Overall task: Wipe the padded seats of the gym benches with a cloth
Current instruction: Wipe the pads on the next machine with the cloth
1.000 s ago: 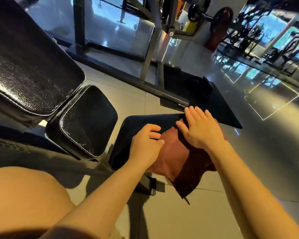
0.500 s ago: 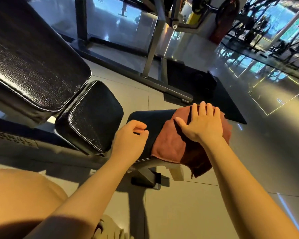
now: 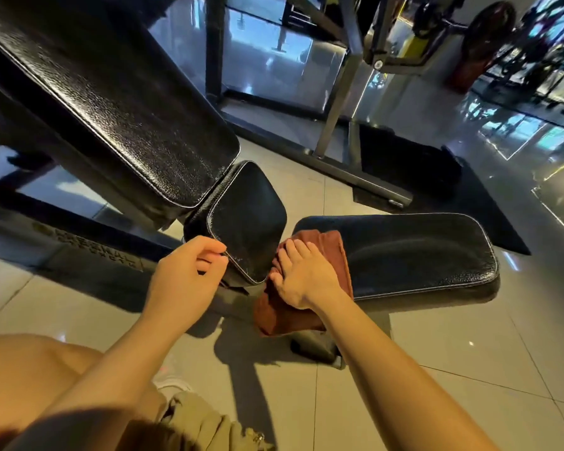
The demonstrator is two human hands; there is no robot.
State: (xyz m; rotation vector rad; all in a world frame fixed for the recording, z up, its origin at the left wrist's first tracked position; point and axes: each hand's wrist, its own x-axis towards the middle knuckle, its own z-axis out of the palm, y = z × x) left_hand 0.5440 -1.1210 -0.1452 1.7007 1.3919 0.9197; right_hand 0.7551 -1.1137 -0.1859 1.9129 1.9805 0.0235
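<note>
Your right hand [image 3: 302,276] lies flat on the cloth [image 3: 310,288], fingers straight and slightly spread, pressing it onto the left end of the bench seat [image 3: 414,252]; part of the cloth hangs over the edge. Your left hand [image 3: 184,278] holds nothing, its fingers loosely curled beside the smaller seat pad [image 3: 248,219].

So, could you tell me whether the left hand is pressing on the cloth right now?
No, the right hand lies flat on the cloth, while the left hand is off it, beside the small seat pad.
</note>
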